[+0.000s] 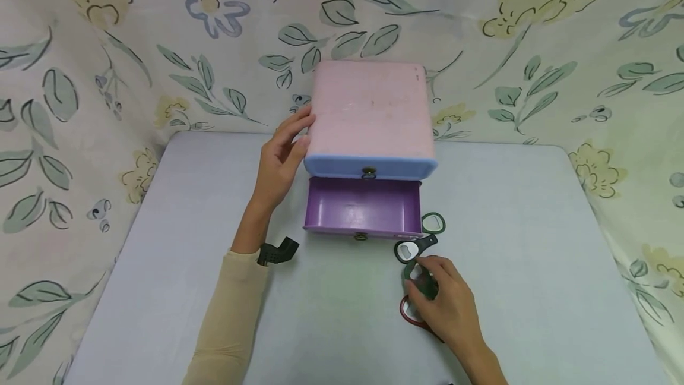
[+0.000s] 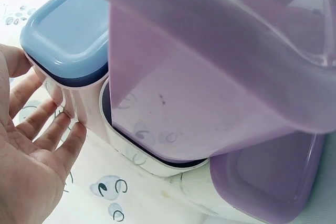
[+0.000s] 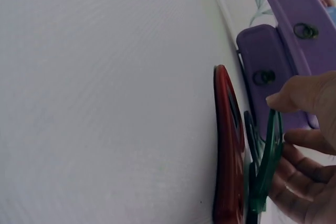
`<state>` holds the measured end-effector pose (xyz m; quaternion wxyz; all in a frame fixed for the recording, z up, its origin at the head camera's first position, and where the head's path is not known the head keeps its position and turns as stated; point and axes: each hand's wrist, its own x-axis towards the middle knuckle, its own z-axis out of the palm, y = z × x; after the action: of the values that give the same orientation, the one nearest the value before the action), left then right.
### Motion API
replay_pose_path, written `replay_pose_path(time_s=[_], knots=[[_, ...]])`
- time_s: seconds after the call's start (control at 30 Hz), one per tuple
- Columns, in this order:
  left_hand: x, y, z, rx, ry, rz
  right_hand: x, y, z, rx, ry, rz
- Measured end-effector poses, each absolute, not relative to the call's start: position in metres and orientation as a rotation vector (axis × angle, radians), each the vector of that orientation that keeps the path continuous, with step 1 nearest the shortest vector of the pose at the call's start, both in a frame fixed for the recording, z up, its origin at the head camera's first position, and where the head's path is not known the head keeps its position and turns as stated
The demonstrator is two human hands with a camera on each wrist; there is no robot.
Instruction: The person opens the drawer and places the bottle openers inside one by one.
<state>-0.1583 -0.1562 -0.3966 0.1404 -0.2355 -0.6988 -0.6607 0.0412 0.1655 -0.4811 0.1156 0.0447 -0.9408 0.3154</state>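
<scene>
My right hand [image 1: 449,302] pinches a green bottle opener [image 3: 270,156] between thumb and fingers, tilted up from the table. Under and in front of that hand lies a red bottle opener [image 3: 227,145], partly hidden by it in the head view. Just beyond is a black bottle opener [image 1: 427,243] with a metal centre, and another green-rimmed opener [image 1: 443,223] lies by the drawer's right corner. My left hand [image 1: 279,162] rests its fingers against the left side of a pink drawer cabinet [image 1: 374,111]. A purple drawer [image 1: 363,210] stands pulled out of the cabinet.
Above the open drawer is a blue drawer front [image 1: 336,167] with a ring pull, pushed in. A lower purple drawer front [image 3: 257,56] shows beneath it in the right wrist view. Flowered cloth [image 1: 214,76] hangs behind the white table [image 1: 534,254].
</scene>
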Motion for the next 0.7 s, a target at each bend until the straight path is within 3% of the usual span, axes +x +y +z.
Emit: replay_pose_path(time_s=[0.37, 0.7], knots=[[-0.158, -0.157, -0.396, -0.672, -2.019, -1.913, 0.036, 0.170, -0.472, 0.183, -2.635, 1.038], [-0.158, -0.157, -0.396, -0.679, -2.014, -1.919, 0.029, 0.174, -0.434, 0.291, -2.560, 0.993]])
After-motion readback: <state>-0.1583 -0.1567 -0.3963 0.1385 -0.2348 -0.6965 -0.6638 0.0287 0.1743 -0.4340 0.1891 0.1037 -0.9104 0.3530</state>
